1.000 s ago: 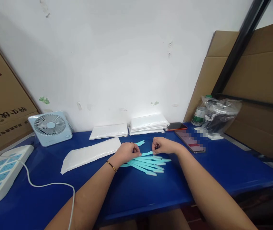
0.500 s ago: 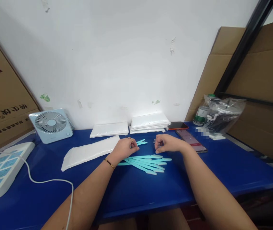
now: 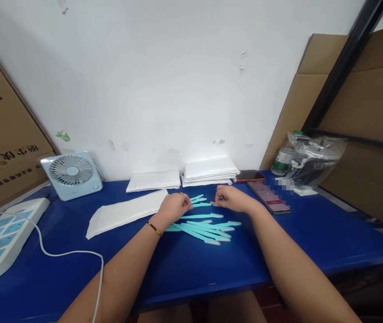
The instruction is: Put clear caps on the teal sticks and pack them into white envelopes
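A turquoise eyebrow razor (image 3: 202,204) stretches between my two hands, just above the blue table. My left hand (image 3: 176,207) is closed, its fingertips pinching the handle end. At the other end, my right hand (image 3: 229,198) pinches a small clear piece, seemingly the blade cover (image 3: 213,204); whether it is on the blade is too small to tell. Several more turquoise razors (image 3: 205,231) lie fanned out below my hands, their handle ends partly behind my left wrist. A few others (image 3: 198,198) show just beyond my left fingertips.
A white padded sleeve (image 3: 127,213) lies left of my hand. White packets (image 3: 210,169) are stacked by the wall. Two phones (image 3: 268,197) and a bottle (image 3: 281,161) with a plastic bag stand right; a fan (image 3: 72,175) and power strip (image 3: 10,233) are left, with a cable crossing my left forearm.
My right hand has moved slightly left to the tip of the razor, which now shows between both hands. One razor in the lower pile lies a little apart from the others.
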